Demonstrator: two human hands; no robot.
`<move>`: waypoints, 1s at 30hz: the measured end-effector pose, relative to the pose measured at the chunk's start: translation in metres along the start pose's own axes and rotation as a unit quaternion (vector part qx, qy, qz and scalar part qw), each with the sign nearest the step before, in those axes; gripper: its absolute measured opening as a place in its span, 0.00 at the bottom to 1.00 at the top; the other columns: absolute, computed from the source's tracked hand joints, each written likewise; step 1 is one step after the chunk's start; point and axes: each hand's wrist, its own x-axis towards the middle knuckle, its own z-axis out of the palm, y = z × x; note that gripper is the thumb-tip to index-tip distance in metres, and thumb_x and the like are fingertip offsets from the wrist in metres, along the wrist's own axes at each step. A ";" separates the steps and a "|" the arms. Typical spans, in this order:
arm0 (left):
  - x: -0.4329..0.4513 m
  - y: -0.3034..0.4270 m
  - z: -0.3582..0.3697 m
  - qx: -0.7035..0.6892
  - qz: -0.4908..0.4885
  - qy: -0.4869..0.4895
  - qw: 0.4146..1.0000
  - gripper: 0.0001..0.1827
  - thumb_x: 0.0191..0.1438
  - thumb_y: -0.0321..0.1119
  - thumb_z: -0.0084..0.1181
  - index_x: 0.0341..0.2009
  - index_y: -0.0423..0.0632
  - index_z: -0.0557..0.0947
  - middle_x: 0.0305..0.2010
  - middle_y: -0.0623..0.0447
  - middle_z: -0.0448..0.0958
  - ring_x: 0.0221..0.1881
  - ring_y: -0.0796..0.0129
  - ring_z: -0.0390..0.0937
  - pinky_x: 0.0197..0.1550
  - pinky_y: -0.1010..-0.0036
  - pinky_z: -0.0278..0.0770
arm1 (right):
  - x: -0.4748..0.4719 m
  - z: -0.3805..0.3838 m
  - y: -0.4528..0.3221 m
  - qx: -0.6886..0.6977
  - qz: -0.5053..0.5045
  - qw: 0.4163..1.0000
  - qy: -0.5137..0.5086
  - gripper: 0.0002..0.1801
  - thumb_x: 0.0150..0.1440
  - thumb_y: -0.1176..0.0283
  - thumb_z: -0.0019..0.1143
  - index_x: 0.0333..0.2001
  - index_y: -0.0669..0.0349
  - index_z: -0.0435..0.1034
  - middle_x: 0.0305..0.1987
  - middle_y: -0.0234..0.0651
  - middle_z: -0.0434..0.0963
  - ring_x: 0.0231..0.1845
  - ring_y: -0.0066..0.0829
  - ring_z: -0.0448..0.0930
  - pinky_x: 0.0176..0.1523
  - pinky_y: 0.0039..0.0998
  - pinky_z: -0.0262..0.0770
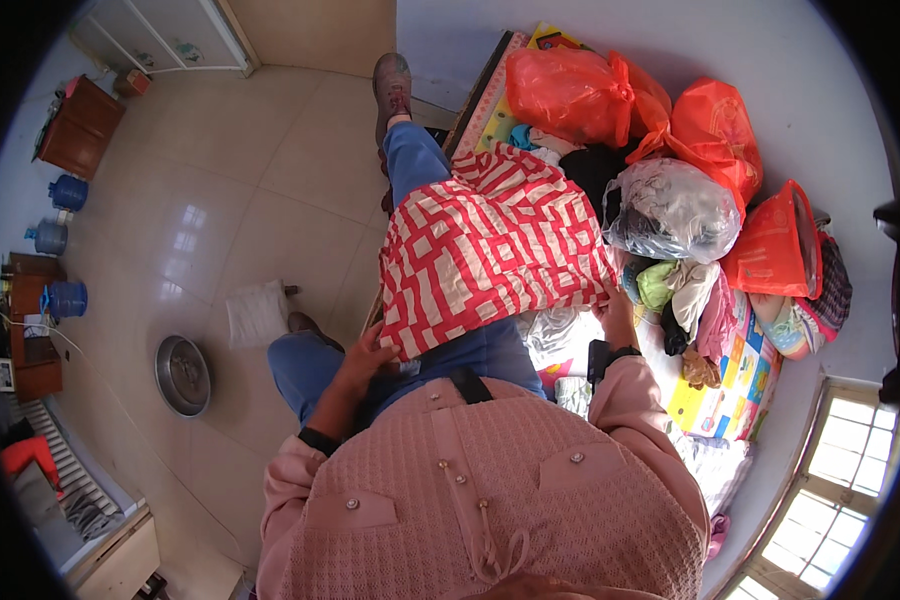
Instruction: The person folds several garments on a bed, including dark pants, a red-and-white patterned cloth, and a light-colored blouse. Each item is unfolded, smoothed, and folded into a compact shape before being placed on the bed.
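A red and cream patterned cloth (495, 251) lies spread across my lap, over my jeans. Its far end rests bunched on the bed. My left hand (367, 354) pinches the near left corner beside my thigh. At the near right corner my right hand (615, 304) grips the edge; its fingers are partly hidden by shadow and fabric. Just right of that hand lies a loose pile of clothes (686, 300) in green, cream, pink and black. White crumpled fabric (559, 336) lies between my leg and my right forearm.
Red plastic bags (570, 94) and a clear bag of clothes (675, 206) stand along the wall on the bed with its colourful mat (754, 367). On the tiled floor to the left are a metal basin (183, 375) and a white cushion-like item (257, 315). A barred window (825, 517) is at lower right.
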 end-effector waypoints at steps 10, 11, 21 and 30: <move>0.028 -0.004 -0.005 0.031 -0.126 -0.044 0.991 0.17 0.56 0.46 0.51 0.43 0.47 0.78 0.35 0.52 0.78 0.31 0.68 0.76 0.35 0.76 0.73 | 0.022 -0.001 -0.026 -0.102 -0.277 0.950 -0.100 0.11 0.47 0.67 0.62 0.31 0.56 0.68 0.28 0.33 0.73 0.27 0.29 0.74 0.26 0.32 0.74; 0.030 -0.008 -0.004 0.047 -0.125 -0.058 0.989 0.16 0.56 0.45 0.51 0.41 0.48 0.79 0.34 0.53 0.78 0.30 0.68 0.76 0.34 0.77 0.73 | 0.023 0.002 -0.030 0.098 -0.081 0.989 -0.074 0.11 0.47 0.67 0.62 0.32 0.56 0.68 0.30 0.33 0.74 0.28 0.30 0.75 0.26 0.33 0.74; 0.030 -0.009 -0.023 -0.175 0.095 0.033 0.980 0.02 0.54 0.30 0.54 0.32 0.47 0.76 0.30 0.59 0.75 0.31 0.75 0.74 0.37 0.79 0.73 | 0.003 0.004 -0.025 0.049 -0.113 0.992 0.003 0.07 0.52 0.69 0.54 0.36 0.54 0.69 0.31 0.30 0.76 0.29 0.29 0.77 0.32 0.31 0.75; 0.008 0.024 -0.015 -0.171 0.174 0.007 0.970 0.03 0.52 0.29 0.56 0.33 0.47 0.77 0.30 0.59 0.74 0.32 0.78 0.71 0.37 0.81 0.70 | 0.018 0.013 -0.020 -0.182 -0.210 0.959 0.059 0.19 0.52 0.70 0.56 0.48 0.63 0.68 0.42 0.38 0.76 0.38 0.30 0.77 0.42 0.28 0.74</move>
